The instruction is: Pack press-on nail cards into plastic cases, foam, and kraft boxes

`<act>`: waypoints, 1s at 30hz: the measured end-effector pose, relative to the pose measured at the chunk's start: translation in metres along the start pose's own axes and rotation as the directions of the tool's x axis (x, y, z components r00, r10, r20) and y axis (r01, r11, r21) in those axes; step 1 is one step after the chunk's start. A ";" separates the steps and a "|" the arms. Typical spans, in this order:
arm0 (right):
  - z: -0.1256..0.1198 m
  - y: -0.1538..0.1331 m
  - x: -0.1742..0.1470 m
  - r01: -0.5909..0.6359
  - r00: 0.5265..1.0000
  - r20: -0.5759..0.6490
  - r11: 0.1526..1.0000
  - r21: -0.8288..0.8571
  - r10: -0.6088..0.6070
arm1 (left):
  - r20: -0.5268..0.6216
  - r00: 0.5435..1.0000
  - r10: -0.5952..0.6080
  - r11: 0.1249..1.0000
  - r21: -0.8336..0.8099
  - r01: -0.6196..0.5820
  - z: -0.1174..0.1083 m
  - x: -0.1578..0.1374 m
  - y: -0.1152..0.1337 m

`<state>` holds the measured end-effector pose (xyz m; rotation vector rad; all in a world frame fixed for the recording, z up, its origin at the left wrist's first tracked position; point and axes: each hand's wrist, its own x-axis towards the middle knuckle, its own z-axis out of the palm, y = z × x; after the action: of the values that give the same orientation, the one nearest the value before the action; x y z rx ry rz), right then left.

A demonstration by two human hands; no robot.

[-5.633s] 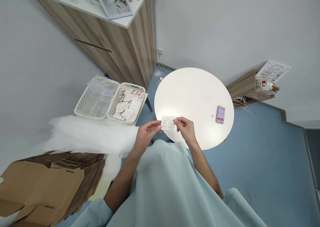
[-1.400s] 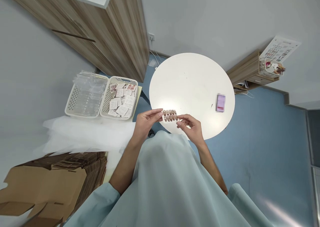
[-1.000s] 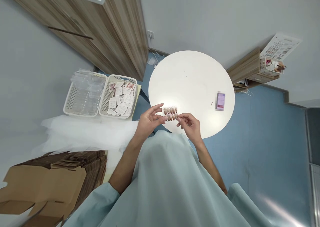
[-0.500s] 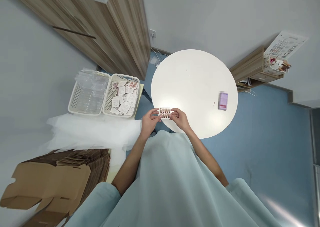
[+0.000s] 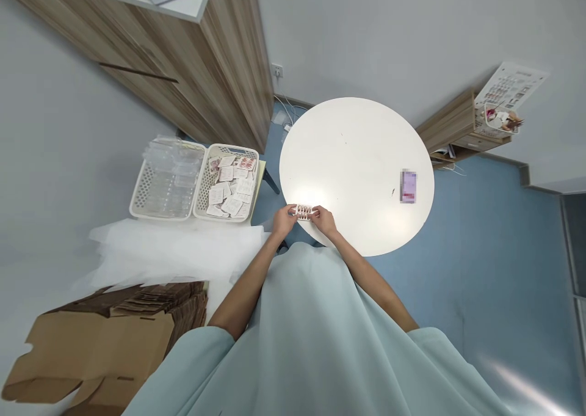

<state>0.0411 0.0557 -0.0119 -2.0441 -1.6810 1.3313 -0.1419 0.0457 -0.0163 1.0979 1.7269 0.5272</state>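
Between my two hands is a small card of press-on nails (image 5: 304,212), with rows of brownish, pointed nails on a white backing. My left hand (image 5: 284,221) pinches its left edge. On the opposite edge, my right hand (image 5: 325,221) has its fingers closed. The card is at the near-left edge of a round white table (image 5: 357,141); whether it touches the tabletop I cannot tell.
To the left, one white basket (image 5: 196,208) holds many small printed cards, and another basket (image 5: 137,193) holds clear plastic cases. White wrapping sheets (image 5: 183,248) and stacked flat cardboard boxes (image 5: 101,343) lie nearer. A blurred purple phone-like object (image 5: 409,187) rests on the table's right.
The card and both hands have moved slightly down and appear closer to the table edge. The nails look darker and redder now. The whole view has shifted a little.
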 end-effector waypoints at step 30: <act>0.012 -0.170 -0.051 0.274 0.960 0.062 0.962 0.006 -0.274 | -0.541 0.807 0.238 0.963 0.024 -0.268 -0.244 -0.012 -0.064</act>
<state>-0.0839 0.0664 0.1142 -1.7067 -1.9094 1.3096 -0.3875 0.0371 0.0442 1.2259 2.0367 1.1370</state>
